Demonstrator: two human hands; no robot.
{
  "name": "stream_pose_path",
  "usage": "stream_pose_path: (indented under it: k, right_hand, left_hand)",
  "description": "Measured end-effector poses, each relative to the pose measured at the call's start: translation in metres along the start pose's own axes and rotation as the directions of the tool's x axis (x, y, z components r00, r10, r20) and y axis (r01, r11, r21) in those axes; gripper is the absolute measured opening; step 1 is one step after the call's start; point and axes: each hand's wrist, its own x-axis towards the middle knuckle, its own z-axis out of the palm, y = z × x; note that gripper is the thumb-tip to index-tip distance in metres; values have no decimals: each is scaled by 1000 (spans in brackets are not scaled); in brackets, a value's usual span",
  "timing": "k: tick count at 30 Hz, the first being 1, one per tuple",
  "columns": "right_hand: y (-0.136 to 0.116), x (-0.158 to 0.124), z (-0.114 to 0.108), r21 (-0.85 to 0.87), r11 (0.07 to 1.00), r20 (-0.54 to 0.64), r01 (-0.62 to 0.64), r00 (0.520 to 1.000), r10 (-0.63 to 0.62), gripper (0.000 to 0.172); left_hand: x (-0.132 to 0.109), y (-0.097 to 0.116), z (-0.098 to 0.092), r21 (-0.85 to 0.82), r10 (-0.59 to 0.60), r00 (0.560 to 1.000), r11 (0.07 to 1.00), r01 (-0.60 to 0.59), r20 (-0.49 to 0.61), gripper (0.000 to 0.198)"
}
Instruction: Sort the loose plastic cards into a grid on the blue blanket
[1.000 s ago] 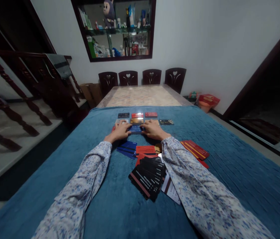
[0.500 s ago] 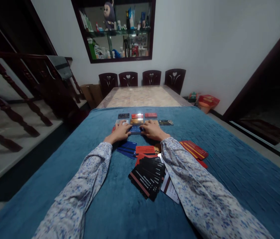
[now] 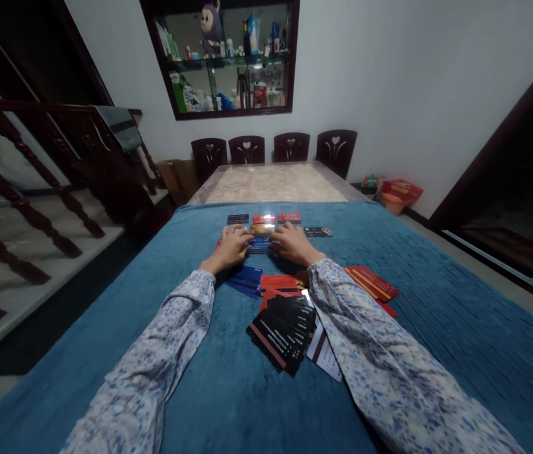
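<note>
My left hand and my right hand lie side by side on a blue cloth, fingers pressed on the two ends of a blue card. Just beyond them cards lie in rows: a black card, a red card, another red card, a dark card. Between my forearms sits a fanned pile of black cards, with orange-red cards and dark blue cards behind it.
A stack of red cards lies right of my right sleeve. Past the cloth the bare marble tabletop runs to several dark chairs. A glass cabinet hangs on the wall. A stair railing stands left.
Both hands stay on the blue card; only the view has shifted slightly.
</note>
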Motion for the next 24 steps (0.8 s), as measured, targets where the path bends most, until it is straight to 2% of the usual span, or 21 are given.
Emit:
stream_pose_path:
  k: [12, 17, 24]
  right_hand:
    - [-16, -7, -16, -25, 1000, -113, 7, 994, -10, 35]
    - [-16, -15, -16, -47, 999, -133, 21, 991, -27, 33]
    - [-14, -33, -17, -51, 997, -159, 52, 985, -59, 31]
  left_hand:
    - [-15, 3, -4, 18, 162, 977, 987, -161, -137, 27]
    - [-27, 13, -7, 19, 188, 971, 982, -187, -151, 25]
    - [-40, 26, -2, -9, 254, 957, 966, -257, -139, 25]
